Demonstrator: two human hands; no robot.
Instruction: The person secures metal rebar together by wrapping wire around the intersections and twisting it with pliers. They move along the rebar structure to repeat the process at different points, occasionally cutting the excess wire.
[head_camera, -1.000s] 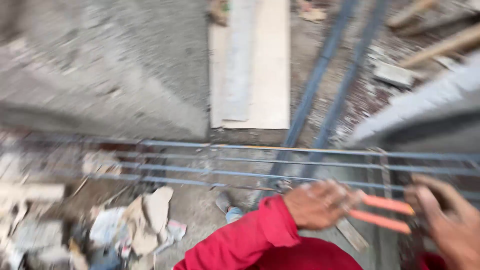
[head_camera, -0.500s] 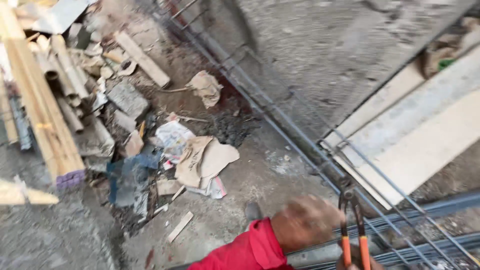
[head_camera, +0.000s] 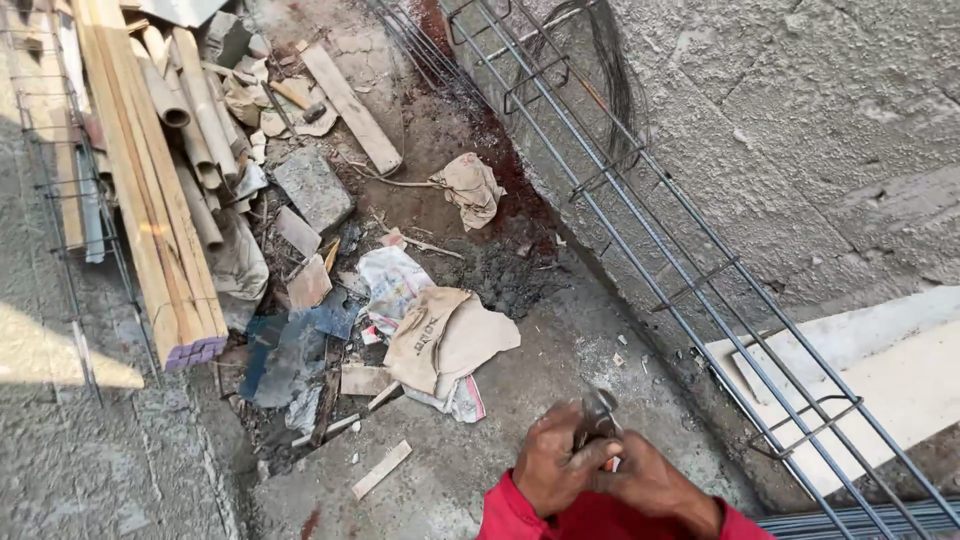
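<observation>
Both your left hand and right hand are clamped round those pliers, so a slip could pinch a finger or snag the rebar cage.

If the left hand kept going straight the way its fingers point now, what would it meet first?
The left hand points rightward into the right hand, which it already touches around a small dark metal tool held between them. Beyond that lies the rebar cage, though depth is unclear.

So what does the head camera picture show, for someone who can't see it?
Two hands, left hand and right hand, meet around a small dark tool above a dusty concrete floor. A long rebar cage lies beside them, with wooden planks and paper scraps nearby.
</observation>
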